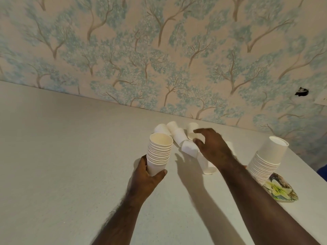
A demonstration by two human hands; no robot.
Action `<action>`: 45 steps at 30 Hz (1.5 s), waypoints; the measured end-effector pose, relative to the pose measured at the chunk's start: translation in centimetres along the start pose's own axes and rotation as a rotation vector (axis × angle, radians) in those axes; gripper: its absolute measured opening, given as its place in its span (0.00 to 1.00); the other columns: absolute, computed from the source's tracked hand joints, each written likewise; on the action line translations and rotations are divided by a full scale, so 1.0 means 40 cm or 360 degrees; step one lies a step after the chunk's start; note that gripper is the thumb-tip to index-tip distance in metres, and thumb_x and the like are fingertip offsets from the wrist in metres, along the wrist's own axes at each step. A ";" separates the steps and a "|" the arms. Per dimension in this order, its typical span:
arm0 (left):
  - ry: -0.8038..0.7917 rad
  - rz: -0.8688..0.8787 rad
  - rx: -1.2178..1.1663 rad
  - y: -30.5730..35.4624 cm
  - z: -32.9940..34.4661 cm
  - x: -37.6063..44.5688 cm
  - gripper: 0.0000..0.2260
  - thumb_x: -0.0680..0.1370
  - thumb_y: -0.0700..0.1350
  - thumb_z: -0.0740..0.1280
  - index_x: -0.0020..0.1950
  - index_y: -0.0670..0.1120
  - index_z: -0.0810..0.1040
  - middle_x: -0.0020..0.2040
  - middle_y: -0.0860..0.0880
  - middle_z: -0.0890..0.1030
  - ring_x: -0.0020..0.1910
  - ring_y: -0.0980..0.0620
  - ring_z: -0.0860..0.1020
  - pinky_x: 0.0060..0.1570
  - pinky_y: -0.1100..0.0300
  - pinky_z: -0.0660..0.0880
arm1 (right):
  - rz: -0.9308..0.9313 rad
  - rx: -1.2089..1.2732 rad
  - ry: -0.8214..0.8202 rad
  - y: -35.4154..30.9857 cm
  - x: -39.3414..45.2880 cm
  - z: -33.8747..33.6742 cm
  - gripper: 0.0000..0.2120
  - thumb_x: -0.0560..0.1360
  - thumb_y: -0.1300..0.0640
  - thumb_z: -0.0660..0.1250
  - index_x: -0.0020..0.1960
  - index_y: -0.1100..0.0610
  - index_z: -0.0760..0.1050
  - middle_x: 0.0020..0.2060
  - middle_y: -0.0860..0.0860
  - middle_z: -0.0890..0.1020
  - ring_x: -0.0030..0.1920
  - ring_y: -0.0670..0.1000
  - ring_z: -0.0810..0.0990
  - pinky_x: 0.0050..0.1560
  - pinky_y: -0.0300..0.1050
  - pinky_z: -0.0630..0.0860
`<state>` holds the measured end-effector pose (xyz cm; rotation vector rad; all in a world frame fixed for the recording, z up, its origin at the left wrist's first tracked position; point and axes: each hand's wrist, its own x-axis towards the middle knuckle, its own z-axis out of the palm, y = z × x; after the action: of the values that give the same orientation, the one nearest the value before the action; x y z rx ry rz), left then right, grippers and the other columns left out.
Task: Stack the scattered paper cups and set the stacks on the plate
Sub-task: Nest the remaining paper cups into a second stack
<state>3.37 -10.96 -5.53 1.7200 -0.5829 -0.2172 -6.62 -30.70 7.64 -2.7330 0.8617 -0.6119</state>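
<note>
My left hand (148,175) grips the bottom of a stack of white paper cups (160,152), held upright above the white table (62,147). My right hand (210,147) hovers over several loose cups (178,135) lying on their sides, its fingers spread and curved, thumb close to one lying cup (189,148). I cannot see it holding anything. A taller cup stack (267,158) leans on the flowered plate (281,190) at the right.
The table runs back to a wall with tree-pattern wallpaper (159,59). One more cup (208,167) lies under my right forearm. A dark mark (301,91) sits on the wall at the right.
</note>
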 end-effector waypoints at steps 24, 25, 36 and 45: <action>-0.0051 0.0031 0.0029 -0.010 0.003 0.017 0.34 0.61 0.65 0.71 0.63 0.58 0.65 0.57 0.57 0.75 0.55 0.52 0.77 0.55 0.52 0.79 | -0.0108 0.0397 0.0127 0.009 -0.014 -0.080 0.10 0.75 0.45 0.67 0.38 0.47 0.73 0.35 0.40 0.80 0.38 0.40 0.78 0.36 0.35 0.69; -0.0046 0.0045 0.0051 -0.012 0.004 0.018 0.34 0.61 0.66 0.71 0.63 0.58 0.65 0.57 0.58 0.75 0.54 0.53 0.77 0.54 0.54 0.79 | -0.0204 0.0525 0.0208 -0.022 -0.021 -0.100 0.08 0.75 0.44 0.67 0.39 0.45 0.73 0.36 0.38 0.80 0.40 0.37 0.78 0.36 0.30 0.68; 0.0005 0.0075 0.0070 -0.011 0.005 0.015 0.30 0.62 0.64 0.74 0.59 0.64 0.65 0.50 0.69 0.74 0.47 0.63 0.77 0.35 0.75 0.73 | -0.0474 0.0365 -0.0119 -0.156 -0.041 -0.067 0.13 0.73 0.36 0.65 0.54 0.39 0.77 0.52 0.36 0.77 0.43 0.37 0.80 0.46 0.46 0.78; -0.0035 0.0066 0.0001 -0.006 0.004 0.025 0.31 0.62 0.64 0.71 0.60 0.60 0.63 0.52 0.67 0.70 0.52 0.56 0.75 0.54 0.58 0.77 | 0.0554 0.0055 -0.0238 0.064 0.033 0.107 0.34 0.74 0.43 0.68 0.74 0.52 0.58 0.64 0.58 0.75 0.61 0.61 0.77 0.59 0.55 0.74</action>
<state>4.21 -11.53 -5.62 1.7066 -0.6341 -0.2068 -4.98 -33.21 3.44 -2.4730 1.2344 -0.3442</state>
